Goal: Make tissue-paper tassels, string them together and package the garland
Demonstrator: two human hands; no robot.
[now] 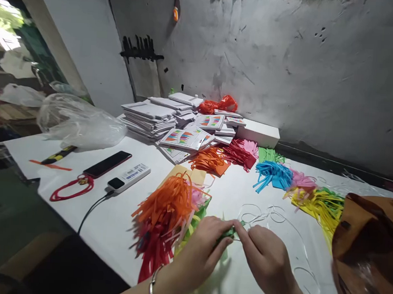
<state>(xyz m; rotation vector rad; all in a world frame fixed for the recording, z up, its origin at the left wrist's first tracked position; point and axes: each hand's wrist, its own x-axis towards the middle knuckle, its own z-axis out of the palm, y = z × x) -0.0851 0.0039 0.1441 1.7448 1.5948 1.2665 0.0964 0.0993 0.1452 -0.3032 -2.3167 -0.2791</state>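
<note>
My left hand (207, 241), a silver bangle at its wrist, is closed on a green paper tassel (228, 233). Thumb and fingers of my right hand (265, 253) pinch the same tassel at its right end; the exact grip is partly hidden. Thin white string (290, 221) runs in loose loops from behind the hands across the table to the right. Left of my left hand lies a pile of fringed paper tassels, with orange (170, 198) on top, dark red (153, 251) below, and pink, green and yellow beside it.
More tassels lie farther back: orange (210, 161), red (239, 154), blue (274, 174) and yellow (319, 203). Behind are stacked white packs (148, 117) and a white box (259, 133). A phone (108, 164), power bank (129, 178) and cutter (59, 155) lie left; a brown bag (370, 250) stands right.
</note>
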